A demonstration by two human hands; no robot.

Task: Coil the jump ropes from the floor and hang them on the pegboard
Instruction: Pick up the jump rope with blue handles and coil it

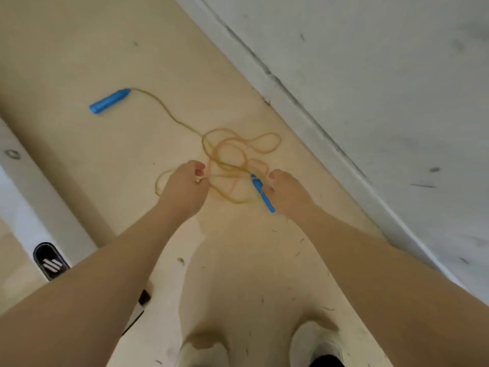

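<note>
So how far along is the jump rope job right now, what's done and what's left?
Nothing looks done yet: the thin orange-yellow jump rope cord lies in a loose tangle on the beige floor. In hand: the right hand holds one blue plastic handle, and the left hand pinches the cord. Left: gathering the other blue handle lying farther off, coiling, and hanging. No pegboard is in view.

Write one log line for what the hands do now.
left hand: pinches rope | right hand: holds blue handle | other handle: floor
</note>
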